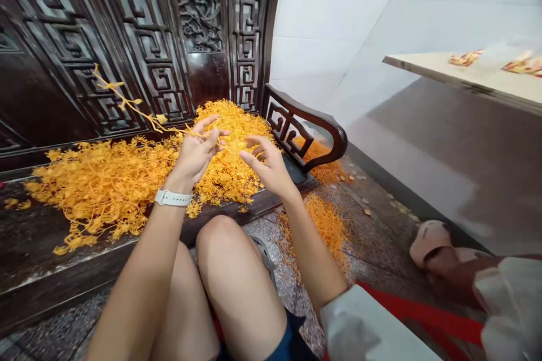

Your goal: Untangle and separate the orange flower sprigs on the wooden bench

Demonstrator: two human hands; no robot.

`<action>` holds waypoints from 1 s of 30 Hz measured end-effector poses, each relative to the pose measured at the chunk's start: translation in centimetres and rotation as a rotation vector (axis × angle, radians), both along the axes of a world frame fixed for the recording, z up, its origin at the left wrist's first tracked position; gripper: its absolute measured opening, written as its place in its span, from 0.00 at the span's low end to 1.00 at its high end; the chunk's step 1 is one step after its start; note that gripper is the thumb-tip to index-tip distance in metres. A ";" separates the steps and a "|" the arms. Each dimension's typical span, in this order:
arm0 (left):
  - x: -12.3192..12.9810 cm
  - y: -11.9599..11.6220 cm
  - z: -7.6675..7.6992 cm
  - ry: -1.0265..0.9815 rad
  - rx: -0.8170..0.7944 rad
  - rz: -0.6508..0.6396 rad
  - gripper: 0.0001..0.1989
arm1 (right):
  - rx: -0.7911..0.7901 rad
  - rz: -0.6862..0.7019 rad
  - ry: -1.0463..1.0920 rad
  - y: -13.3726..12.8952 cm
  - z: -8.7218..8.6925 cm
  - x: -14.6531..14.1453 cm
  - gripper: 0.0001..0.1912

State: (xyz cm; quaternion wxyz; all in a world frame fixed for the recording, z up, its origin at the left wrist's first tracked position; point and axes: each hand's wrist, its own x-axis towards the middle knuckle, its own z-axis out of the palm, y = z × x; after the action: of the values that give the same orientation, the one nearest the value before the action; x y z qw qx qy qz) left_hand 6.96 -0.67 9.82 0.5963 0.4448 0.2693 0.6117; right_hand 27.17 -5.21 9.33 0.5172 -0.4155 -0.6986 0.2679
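A dark, glossy wooden bench [63, 271] has a carved lattice back and a curved armrest [328, 130] at its right end. On the seat, a broad, tangled yellow pile [110, 180] spreads on the left, meeting a taller yellow mound [231, 118] beside the armrest. A few loose yellow bits [17, 203] lie farther left. On the speckled grey floor [271, 242], orange heaps [326, 225] lie in front of the bench and beyond the armrest, with small pale flat pieces [367, 212] scattered nearby. At upper right, a pale tabletop [427, 61] holds red-and-yellow items [466, 58], too blurred to identify.
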 end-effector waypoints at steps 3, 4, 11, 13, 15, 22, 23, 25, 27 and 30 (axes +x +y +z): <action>-0.1 0.1 -0.1 -0.087 0.009 0.003 0.30 | 0.034 0.092 0.001 1.9 0.0 -2.2 0.15; -0.2 0.2 -0.1 -0.120 0.005 0.001 0.29 | 0.047 0.080 0.059 2.4 -0.2 -3.0 0.15; -0.7 0.1 0.0 -0.167 -0.173 0.038 0.11 | 0.120 -0.090 0.377 4.3 -1.8 -7.0 0.17; -1.1 0.3 0.0 -0.208 -0.168 0.061 0.09 | 0.088 -0.123 0.428 4.6 -2.4 -7.6 0.18; -1.5 0.8 -0.2 -0.230 -0.162 0.124 0.10 | 0.013 -0.134 0.501 4.9 -3.2 -8.3 0.19; -3.2 2.1 -1.3 -0.054 -0.142 0.243 0.15 | -0.122 -0.075 0.625 4.7 -4.9 -10.6 0.25; -3.3 2.2 -1.3 -0.021 -0.132 0.238 0.15 | -0.126 -0.074 0.606 4.5 -4.8 -10.7 0.26; -3.3 2.1 -1.4 0.040 -0.112 0.224 0.15 | -0.110 -0.067 0.555 4.4 -4.6 -10.8 0.28; -3.2 2.1 -1.5 0.089 -0.092 0.202 0.16 | -0.084 -0.025 0.487 4.6 -4.3 -10.7 0.28; -3.0 2.2 -1.8 0.136 -0.059 0.156 0.17 | -0.034 0.074 0.388 5.8 -4.0 -10.4 0.28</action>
State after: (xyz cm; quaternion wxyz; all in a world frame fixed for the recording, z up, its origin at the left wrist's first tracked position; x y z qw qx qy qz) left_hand 3.99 1.57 8.00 0.5400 0.4450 0.3610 0.6165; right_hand 16.77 0.55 5.32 0.6250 -0.3387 -0.5960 0.3734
